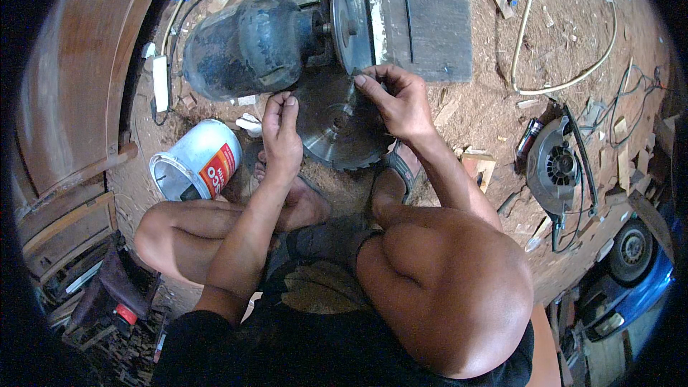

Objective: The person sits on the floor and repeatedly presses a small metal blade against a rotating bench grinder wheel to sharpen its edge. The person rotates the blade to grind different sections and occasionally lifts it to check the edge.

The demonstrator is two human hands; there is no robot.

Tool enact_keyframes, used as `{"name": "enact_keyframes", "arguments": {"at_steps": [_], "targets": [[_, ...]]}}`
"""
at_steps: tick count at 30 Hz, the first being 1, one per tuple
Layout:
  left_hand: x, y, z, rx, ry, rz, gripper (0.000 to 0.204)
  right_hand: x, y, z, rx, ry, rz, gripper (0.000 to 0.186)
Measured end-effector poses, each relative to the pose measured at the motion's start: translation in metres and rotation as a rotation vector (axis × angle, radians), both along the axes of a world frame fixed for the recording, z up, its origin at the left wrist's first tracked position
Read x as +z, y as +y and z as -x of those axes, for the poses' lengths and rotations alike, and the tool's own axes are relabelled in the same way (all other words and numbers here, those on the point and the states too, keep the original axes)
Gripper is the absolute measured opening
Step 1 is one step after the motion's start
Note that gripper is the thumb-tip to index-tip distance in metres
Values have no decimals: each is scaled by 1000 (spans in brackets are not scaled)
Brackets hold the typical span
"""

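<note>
Left hand [281, 127] and right hand [396, 102], both grips pinching the saw blade [331, 132] by its rim — near right of the blue motor [244, 46] — white bucket [192, 145] nearside of it, something dark [190, 193] inside.

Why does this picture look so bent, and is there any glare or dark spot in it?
In the head view, the fisheye lens bows the brown wooden panel and leaves black corners; in that view, too, glare streaks the round saw blade, and the black shirt shows little detail.
</note>
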State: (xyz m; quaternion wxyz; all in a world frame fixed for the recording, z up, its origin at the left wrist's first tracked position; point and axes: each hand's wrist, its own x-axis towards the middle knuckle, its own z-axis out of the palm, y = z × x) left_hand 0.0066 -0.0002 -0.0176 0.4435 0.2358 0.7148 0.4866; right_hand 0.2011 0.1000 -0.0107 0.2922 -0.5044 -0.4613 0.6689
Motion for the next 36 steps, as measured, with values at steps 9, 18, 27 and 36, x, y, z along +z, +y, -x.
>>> {"name": "enact_keyframes", "arguments": {"at_steps": [9, 18, 27, 36], "targets": [[-3, 0, -3, -59, 45, -30, 22, 2, 1, -3, 6, -9, -3, 21], [5, 3, -7, -50, 51, -51, 21, 3, 3, -1, 11, -4, 8, 22], [1, 1, -5, -42, 8, -54, 21, -1, 2, 0, 12, 27, 9, 21], [-3, 0, -7, -56, 18, -39, 23, 1, 4, -3, 16, 10, -7, 23]]}}
